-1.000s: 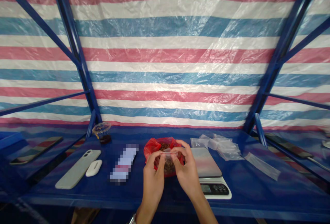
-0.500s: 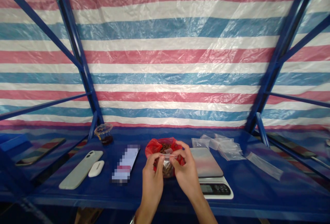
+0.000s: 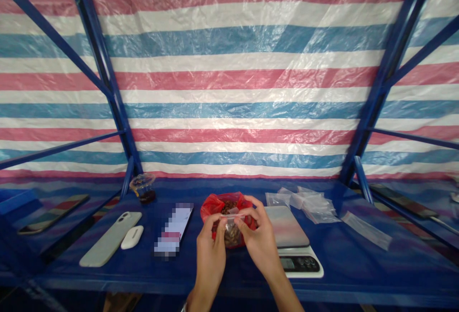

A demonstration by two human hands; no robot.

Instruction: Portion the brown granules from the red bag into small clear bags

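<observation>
Between my two hands hangs a small clear zip bag [image 3: 233,233] with brown pieces in its lower part. My left hand [image 3: 211,242] pinches the bag's top edge at the left, thumb against fingers. At the right end of that edge, my right hand [image 3: 258,235] pinches it the same way. Behind the zip bag stands an open red plastic bag [image 3: 212,205] holding more small brown pieces, partly hidden by my hands. A kitchen scale [image 3: 289,228] with a steel plate and a dark display panel lies just right of my right hand.
Several clear bags [image 3: 310,204] lie behind the scale, and a single one [image 3: 366,229] further right. On the left are a phone with a lit screen [image 3: 175,229], a white earbud case [image 3: 132,237], a pale phone [image 3: 111,239] and a plastic cup [image 3: 144,188] with dark liquid.
The view has shifted very slightly. Both hands keep their pinch on the zip bag's top edge, and the bag's front looks less glossy, with its brown contents showing more clearly.
</observation>
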